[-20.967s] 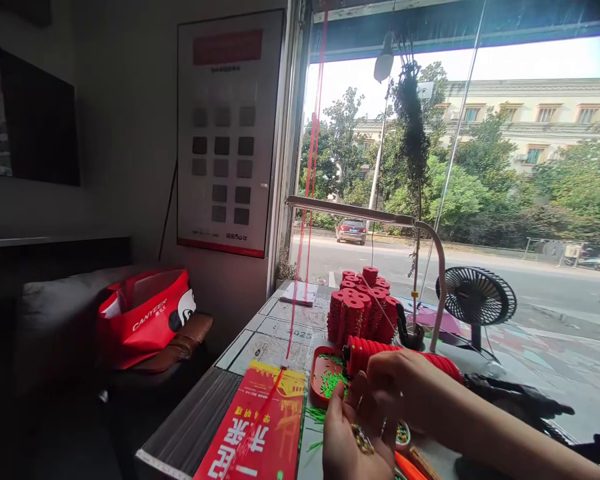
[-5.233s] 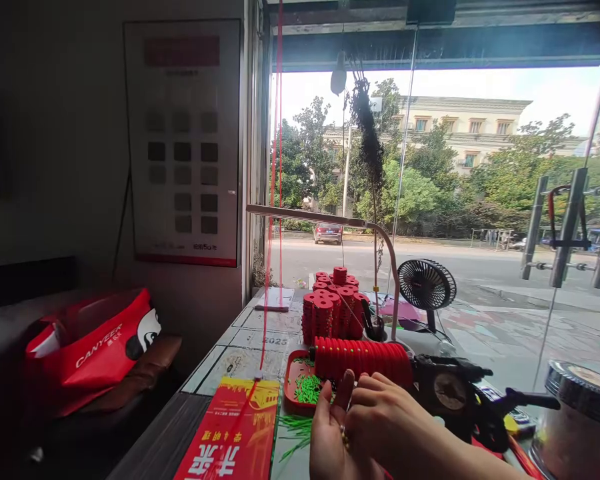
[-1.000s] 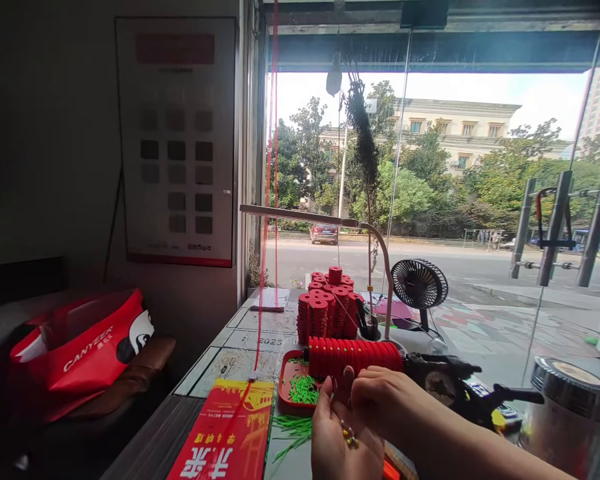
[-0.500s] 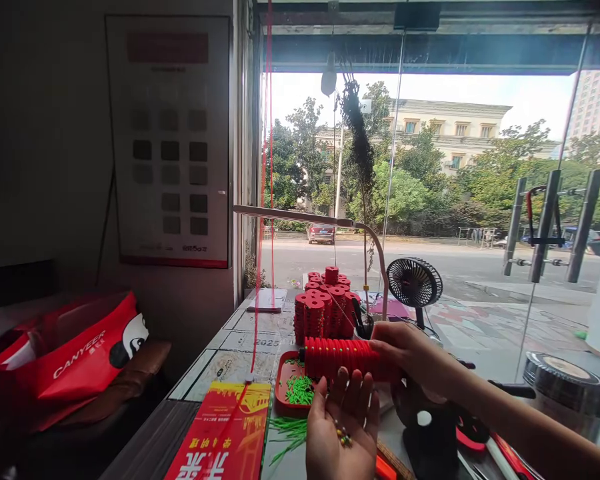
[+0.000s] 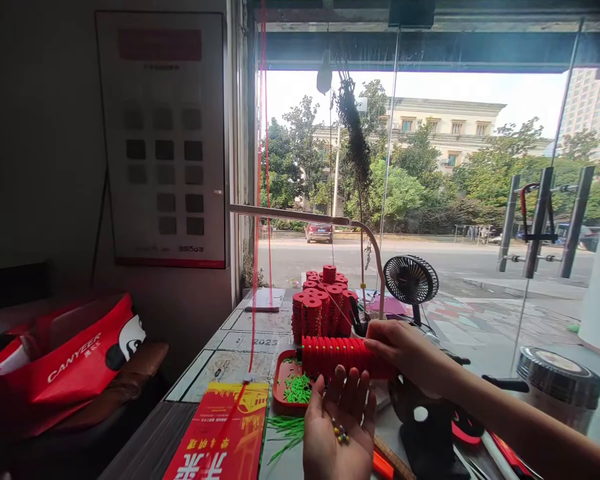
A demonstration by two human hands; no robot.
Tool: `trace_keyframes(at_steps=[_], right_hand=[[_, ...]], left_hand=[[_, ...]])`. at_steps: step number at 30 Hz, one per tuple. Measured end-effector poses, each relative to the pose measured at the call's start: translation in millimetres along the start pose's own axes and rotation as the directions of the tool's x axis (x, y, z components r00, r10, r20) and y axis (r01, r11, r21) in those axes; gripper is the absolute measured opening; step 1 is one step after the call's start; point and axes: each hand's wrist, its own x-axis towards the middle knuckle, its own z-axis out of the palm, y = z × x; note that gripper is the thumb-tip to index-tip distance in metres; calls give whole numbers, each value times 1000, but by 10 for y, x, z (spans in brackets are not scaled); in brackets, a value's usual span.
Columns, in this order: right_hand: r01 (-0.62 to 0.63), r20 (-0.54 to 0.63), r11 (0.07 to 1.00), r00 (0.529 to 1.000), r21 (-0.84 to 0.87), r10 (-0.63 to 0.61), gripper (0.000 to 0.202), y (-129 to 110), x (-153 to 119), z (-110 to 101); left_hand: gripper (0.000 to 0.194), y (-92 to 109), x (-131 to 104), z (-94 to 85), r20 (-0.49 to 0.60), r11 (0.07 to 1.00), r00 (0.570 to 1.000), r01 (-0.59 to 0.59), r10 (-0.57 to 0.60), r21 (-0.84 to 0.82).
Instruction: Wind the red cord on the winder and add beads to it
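My left hand (image 5: 337, 427) is palm up with its fingers loosely curled. Several tiny coloured beads (image 5: 341, 433) rest on its palm. Just above those fingertips lies a horizontal roll of red discs (image 5: 330, 357), with small yellow and green dots along its upper side. My right hand (image 5: 400, 343) reaches in from the right, its fingers closed over the roll's top right part; the fingertips are partly hidden. Left of the roll, a red tray (image 5: 276, 383) contains bright green short sticks (image 5: 297, 388). Longer green strands (image 5: 287, 427) lie below the tray.
Stacks of red discs (image 5: 313, 313) stand behind the roll. A red and yellow packet (image 5: 225, 427) lies at left, near hanging red cords (image 5: 254, 320). A lamp arm (image 5: 300, 215), a small black fan (image 5: 411, 279), a lidded jar (image 5: 557, 383) and an orange tool (image 5: 383, 463) surround the work area.
The whole view has shifted slightly. My left palm stays under the roll with the beads, and my right hand remains on the roll; little else differs.
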Motion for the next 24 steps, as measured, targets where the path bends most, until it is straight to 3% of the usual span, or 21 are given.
trace_keyframes(at_steps=[13,17,20,24], right_hand=[[11,-41,998,999,-67,-14,21,-18,38,37],[33,-91,997,995,-67,-39,12,-156,-103,43],[215,15,975,977,-58,-214,22,-333,-308,166],[473,175,856,879,-209,-444,20,-401,-462,452]], left_hand=[[55,-17,-6,-2,16,1000,1000,17,-17,-2],[58,-25,-11,21,-6,999,1000,26,-26,-32],[58,-33,-37,83,-52,997,999,3,-7,-73],[62,-35,-67,140,-78,995,997,4,-12,-96]])
